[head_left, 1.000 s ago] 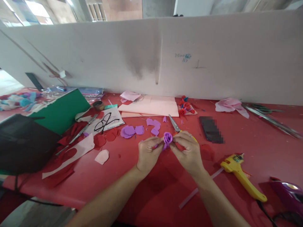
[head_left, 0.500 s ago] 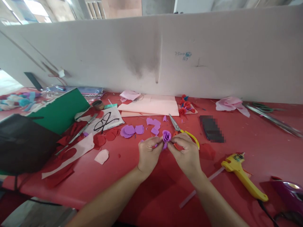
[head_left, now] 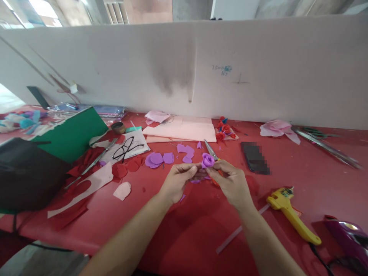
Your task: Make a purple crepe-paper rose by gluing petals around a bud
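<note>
A purple paper rose point(head_left: 207, 161) is pinched in my right hand point(head_left: 232, 182), its thumb and fingers closed at the flower's base. My left hand point(head_left: 176, 182) is close on the left, thumb pressed to its fingers, and its fingertips reach to the rose's lower left side. Whatever lies between that thumb and those fingers is hidden. Behind the right hand lie scissors point(head_left: 210, 149), blades showing and handles mostly covered. Loose purple petals point(head_left: 155, 160) and purple paper scraps point(head_left: 185, 149) lie on the red table point(head_left: 184, 237) beyond the left hand.
At right are a yellow glue gun point(head_left: 293, 216) with a glue stick and cord, a dark phone point(head_left: 254, 158) and a purple device point(head_left: 346, 239). Eyeglasses point(head_left: 126, 147), red petals point(head_left: 133, 165) and a dark bag point(head_left: 31, 174) are at left. A white partition point(head_left: 129, 69) stands behind.
The rose has shifted slightly right and up with my right hand and tilted. My left hand's thumb has drawn back from the flower, and its fingers stretch beneath it.
</note>
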A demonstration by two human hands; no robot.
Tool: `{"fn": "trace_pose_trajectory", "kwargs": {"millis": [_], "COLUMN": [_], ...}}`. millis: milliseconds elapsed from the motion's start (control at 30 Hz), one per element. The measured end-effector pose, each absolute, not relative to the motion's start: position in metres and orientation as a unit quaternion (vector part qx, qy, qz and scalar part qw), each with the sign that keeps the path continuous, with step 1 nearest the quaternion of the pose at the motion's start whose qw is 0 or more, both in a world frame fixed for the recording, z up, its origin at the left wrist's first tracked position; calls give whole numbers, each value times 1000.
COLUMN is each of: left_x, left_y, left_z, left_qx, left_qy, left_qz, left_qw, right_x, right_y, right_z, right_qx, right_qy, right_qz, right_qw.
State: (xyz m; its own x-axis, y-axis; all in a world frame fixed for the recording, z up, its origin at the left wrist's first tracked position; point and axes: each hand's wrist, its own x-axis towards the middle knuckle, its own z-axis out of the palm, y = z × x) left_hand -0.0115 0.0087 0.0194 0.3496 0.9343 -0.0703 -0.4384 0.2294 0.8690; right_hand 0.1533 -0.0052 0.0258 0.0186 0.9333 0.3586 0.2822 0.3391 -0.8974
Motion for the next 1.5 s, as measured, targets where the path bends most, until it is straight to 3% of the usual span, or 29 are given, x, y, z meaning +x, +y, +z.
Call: {"fn": "trace_pose_trajectory", "kwargs": {"millis": [267, 633, 967, 1167, 1333, 1500], "left_x": [-14, -6, -1, -2, 1, 3], "left_y": [14, 11, 3, 4, -1, -7], "left_z": [17, 9, 21, 15, 16, 13], "left_qx": [275, 271, 304, 315, 403, 483], "left_qy": [315, 316, 356, 333, 400, 466], "left_qz": [435, 474, 533, 507, 521, 544], "left_qw": [798, 776, 705, 730, 637, 504], "right_x": [154, 148, 142, 147, 144, 135], "right_y": [-2, -8, -13, -8, -7, -14], "right_z": [20, 30, 29, 24, 21, 24], "right_qx": [-454, -472, -498, -484, -514, -540], "right_qy": [-594, -645, -614, -561, -559, -612], "right_qz": [423, 300, 310, 405, 389, 271], "right_qw": [512, 520, 527, 535, 522, 510]}}
